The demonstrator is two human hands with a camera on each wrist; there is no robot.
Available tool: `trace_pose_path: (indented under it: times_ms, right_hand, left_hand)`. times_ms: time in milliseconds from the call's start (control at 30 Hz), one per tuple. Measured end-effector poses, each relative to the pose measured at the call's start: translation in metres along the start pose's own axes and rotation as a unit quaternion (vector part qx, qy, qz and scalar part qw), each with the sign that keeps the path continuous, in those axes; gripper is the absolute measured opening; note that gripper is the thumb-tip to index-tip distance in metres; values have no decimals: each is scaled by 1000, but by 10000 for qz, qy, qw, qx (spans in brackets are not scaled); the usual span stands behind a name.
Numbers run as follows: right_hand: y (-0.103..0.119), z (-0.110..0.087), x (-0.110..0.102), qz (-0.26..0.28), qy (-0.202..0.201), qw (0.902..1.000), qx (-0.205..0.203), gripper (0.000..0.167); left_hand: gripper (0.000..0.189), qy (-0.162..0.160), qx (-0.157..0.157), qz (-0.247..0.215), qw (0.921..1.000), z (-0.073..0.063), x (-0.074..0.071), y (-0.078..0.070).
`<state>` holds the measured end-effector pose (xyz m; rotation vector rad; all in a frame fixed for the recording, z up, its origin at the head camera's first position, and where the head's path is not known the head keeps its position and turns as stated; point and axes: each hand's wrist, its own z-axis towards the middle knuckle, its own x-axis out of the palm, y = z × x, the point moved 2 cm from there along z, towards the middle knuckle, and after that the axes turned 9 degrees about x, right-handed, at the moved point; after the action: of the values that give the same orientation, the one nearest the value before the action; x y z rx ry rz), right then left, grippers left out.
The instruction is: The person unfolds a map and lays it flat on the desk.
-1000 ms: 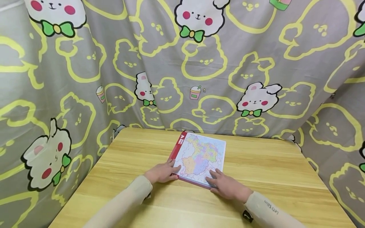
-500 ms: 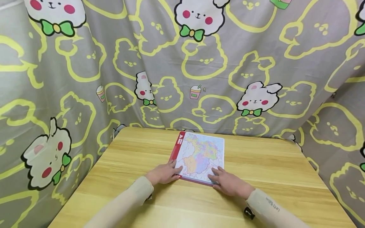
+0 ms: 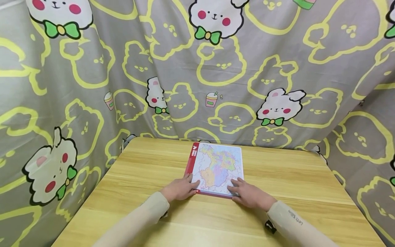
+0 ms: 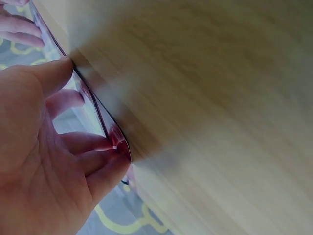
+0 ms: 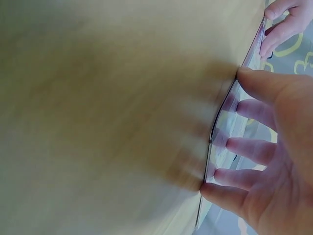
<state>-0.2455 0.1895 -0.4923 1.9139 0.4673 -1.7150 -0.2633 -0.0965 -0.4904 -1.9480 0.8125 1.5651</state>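
A flat rectangular map board (image 3: 217, 166) lies on the wooden table, with a coloured map on its face and a red strip (image 3: 191, 159) down its left side. My left hand (image 3: 180, 188) rests at its near left corner, fingers spread over the red side. At the near right corner, my right hand (image 3: 251, 193) touches the board with extended fingers. In the left wrist view, the left thumb (image 4: 58, 73) meets the board's thin edge. The right wrist view has the right hand's fingertips (image 5: 220, 174) spaced along the board's glossy surface.
The wooden table (image 3: 139, 164) stretches around the board on all sides. A grey curtain (image 3: 185, 68) printed with yellow outlines and white rabbits hangs behind the table and along both sides. The board's far edge lies close to the table's back edge.
The map board has turned slightly counterclockwise, its near edge now more level with the table. Both hands have shifted a little to the right with it, the right one also slightly away.
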Motion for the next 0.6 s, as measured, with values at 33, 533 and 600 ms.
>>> trace_pose_path:
  times_ms: [33, 533, 600]
  right_hand:
    - [-1, 0, 0, -8, -14, 10000, -10, 43]
    - [-15, 6, -1, 195, -185, 9996, -24, 43]
    - [-17, 7, 0, 215, -164, 9996, 6, 43]
  left_hand:
    - [50, -14, 2, 13, 10000, 1, 0, 0]
    - [49, -130, -42, -60, 9999, 13, 1, -1]
    - [49, -124, -60, -41, 9999, 15, 1, -1]
